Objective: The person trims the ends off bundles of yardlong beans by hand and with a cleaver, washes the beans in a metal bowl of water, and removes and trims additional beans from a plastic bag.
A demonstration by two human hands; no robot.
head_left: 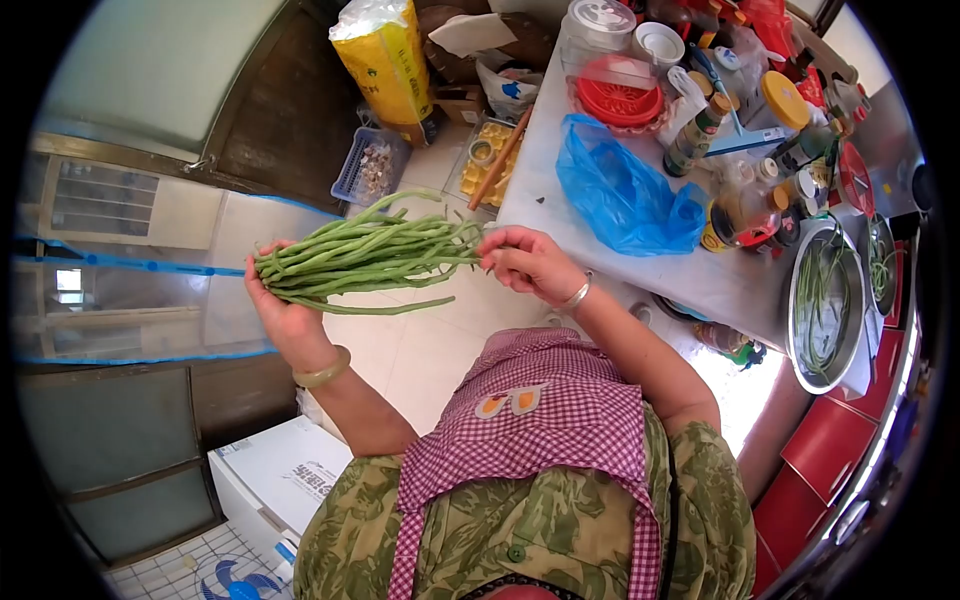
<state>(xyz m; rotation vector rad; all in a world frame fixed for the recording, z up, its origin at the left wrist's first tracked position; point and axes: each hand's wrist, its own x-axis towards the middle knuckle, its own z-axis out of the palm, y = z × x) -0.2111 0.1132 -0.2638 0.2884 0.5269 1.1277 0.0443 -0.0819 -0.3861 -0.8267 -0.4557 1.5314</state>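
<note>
A thick bundle of long green beans [370, 250] lies sideways in front of me, above the floor. My left hand [290, 325] is wrapped round its left end, a pale bangle on the wrist. At the other end, my right hand [530, 265] has its fingers closed in a pinch on the bean tips. One longer bean hangs apart along the bundle's lower side, and a few tips curl up at the top. More long beans [825, 300] lie in a metal basin [796, 335] at the right.
A table [535, 200] to the right bears a crumpled blue plastic bag [630, 200], a red plastic lid [620, 100], bottles and jars. Beyond my hands stand a blue basket [345, 185] and a yellow package [385, 70]. A white box [285, 460] is at lower left.
</note>
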